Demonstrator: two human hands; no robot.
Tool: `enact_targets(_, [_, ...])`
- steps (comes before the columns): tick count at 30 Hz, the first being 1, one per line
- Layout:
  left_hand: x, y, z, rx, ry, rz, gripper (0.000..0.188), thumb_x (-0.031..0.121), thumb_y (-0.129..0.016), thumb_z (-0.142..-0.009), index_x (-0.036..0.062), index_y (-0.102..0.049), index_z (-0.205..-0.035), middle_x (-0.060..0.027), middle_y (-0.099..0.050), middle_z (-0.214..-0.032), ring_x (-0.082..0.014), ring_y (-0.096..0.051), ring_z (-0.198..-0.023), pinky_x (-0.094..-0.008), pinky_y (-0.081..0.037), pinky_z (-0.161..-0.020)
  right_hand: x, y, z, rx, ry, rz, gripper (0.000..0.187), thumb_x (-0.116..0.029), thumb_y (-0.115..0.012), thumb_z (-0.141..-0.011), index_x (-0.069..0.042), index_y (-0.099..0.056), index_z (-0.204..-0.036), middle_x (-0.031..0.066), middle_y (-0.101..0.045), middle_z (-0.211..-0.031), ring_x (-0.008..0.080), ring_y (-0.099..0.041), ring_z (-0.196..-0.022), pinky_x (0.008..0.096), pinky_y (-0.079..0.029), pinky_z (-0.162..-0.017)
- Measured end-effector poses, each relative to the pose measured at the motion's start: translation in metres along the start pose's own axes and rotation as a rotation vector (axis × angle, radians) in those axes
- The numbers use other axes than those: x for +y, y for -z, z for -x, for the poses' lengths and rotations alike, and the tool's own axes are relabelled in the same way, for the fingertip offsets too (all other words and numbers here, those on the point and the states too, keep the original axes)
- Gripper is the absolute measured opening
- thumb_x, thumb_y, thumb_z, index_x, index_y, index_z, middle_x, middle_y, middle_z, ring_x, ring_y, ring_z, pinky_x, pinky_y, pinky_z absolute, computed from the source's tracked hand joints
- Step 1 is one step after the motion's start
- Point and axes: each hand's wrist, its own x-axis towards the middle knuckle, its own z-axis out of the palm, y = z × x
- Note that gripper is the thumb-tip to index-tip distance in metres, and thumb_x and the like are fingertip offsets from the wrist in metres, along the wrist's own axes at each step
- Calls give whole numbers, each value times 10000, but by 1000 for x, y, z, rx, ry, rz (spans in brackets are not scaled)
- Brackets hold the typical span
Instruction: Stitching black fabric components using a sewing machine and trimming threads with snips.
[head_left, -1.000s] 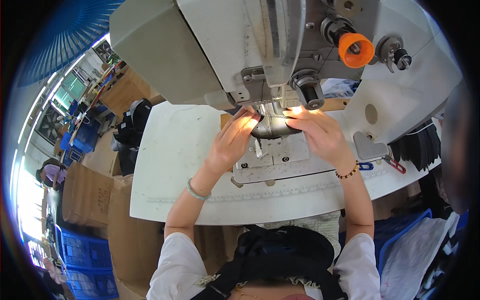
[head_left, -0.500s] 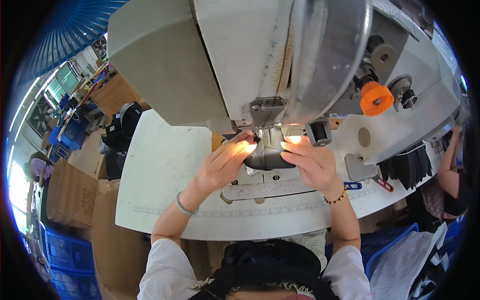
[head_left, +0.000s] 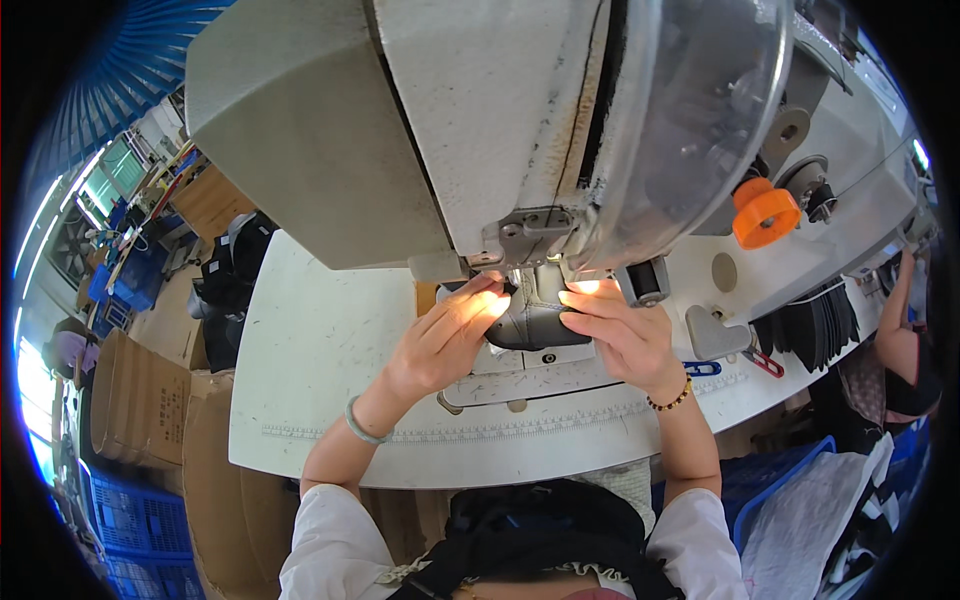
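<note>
A dark grey, curved piece with a stitched seam (head_left: 543, 328) lies under the needle area of a large sewing machine (head_left: 420, 110); its far part is hidden by the machine head. My left hand (head_left: 447, 338) has its fingers pressed together on the piece's left edge. On the opposite edge, my right hand (head_left: 632, 338) grips the piece with thumb and fingers. Lamp light falls brightly on both sets of fingertips, close to the presser foot (head_left: 518, 280).
On the white table (head_left: 320, 370) lie a blue thread snipper (head_left: 702, 369), a red one (head_left: 766, 362) and a stack of black pieces (head_left: 812, 330). An orange knob (head_left: 765, 213) juts from the machine. Cardboard boxes (head_left: 140, 395) and blue crates (head_left: 142, 515) stand left; a co-worker's arm (head_left: 898, 310) shows right.
The view has shifted slightly, so the machine head appears larger and a little lower. Both hands keep hold of the grey piece, in nearly the same place beneath the needle area.
</note>
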Motion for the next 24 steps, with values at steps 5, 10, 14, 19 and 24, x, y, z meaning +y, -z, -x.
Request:
enact_targets(5, [-1,0,-1,-2,-11,0,311,-100,-629,-652,-54,-621,-960,-117,-611,-983,-272,-627,-977,-307,-539,-819,-2,2,-1,-1,13,31,337,35,-624,-638,-46,-654,-963,75,-628,-864,258,-608,-820,362,-504,-757])
enact_targets(10, [-2,1,-1,-1,-4,20,309,-98,-635,-635,-60,-618,-941,-115,-618,-955,-277,-634,-958,-308,-545,-816,-3,2,1,-39,52,81,323,3,-626,-645,-50,-654,-962,62,-631,-874,257,-604,-804,346,-504,-760])
enact_targets(14, [0,0,-2,7,-9,14,288,-105,-628,-647,-63,-615,-931,-113,-620,-937,-275,-639,-942,-306,-548,-804,2,1,1,-18,48,49,339,1,-628,-629,-49,-654,-964,62,-629,-877,250,-600,-812,339,-503,-748])
enact_targets(19, [2,0,-3,4,-15,0,271,-116,-614,-676,-67,-607,-942,-112,-613,-942,-277,-638,-935,-305,-550,-789,3,4,1,-30,56,70,354,15,-622,-616,-44,-651,-964,57,-625,-879,249,-597,-838,332,-496,-717])
enact_targets(24, [3,0,-3,5,1,-17,261,-124,-613,-678,-72,-601,-934,-110,-600,-951,-286,-636,-933,-306,-555,-778,2,3,-4,-9,61,47,348,20,-626,-622,-38,-650,-964,61,-621,-876,245,-603,-841,329,-495,-706])
